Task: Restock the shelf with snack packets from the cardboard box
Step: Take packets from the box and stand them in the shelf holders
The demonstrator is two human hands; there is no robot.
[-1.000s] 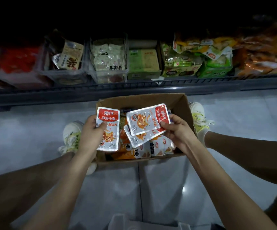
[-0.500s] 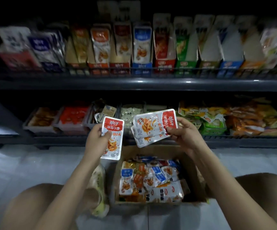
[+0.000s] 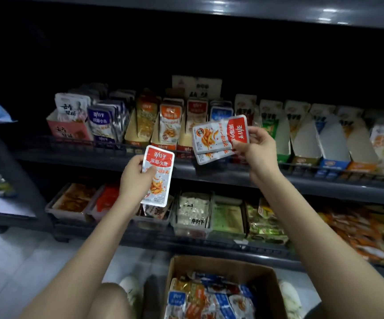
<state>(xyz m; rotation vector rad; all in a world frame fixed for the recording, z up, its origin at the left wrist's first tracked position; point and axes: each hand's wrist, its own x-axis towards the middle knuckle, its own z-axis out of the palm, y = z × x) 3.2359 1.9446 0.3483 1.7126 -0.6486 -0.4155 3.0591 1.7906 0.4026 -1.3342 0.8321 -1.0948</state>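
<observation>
Grey glossy floor tiles [image 3: 20, 261] run under a dark metal shelf unit [image 3: 232, 174] in a dim shop aisle, and light glints off the top board [image 3: 278, 10]. On the floor in front stands the cardboard box [image 3: 223, 264], open-topped and plain brown. It holds a loose heap of snack packets [image 3: 209, 300] in blue, orange and white. The middle shelf carries a row of upright display cartons [image 3: 306, 143] behind a low wire rail. Some are full of standing sachets, and several at the right show bare white inner walls. The lower shelf holds clear plastic trays [image 3: 193, 215] of wrapped snacks.

The left hand [image 3: 132, 178] grips a single packet [image 3: 157, 176] upright before the middle shelf's edge, fingers curled round its left side. Its red top band reads 劲仔 and 深海小鱼 in white, and the silver-white foil below shows orange strips of food. The right hand [image 3: 255, 148] pinches a pair of packets [image 3: 218, 137] of the same kind by their red ends. They are turned sideways, one stacked on the other and slightly fanned, in front of the cartons. The 劲仔 mark also shows on purple, orange and blue sachets in the row behind. Each packet is flat, rectangular and round-cornered, with a shiny, faintly crinkled skin.
</observation>
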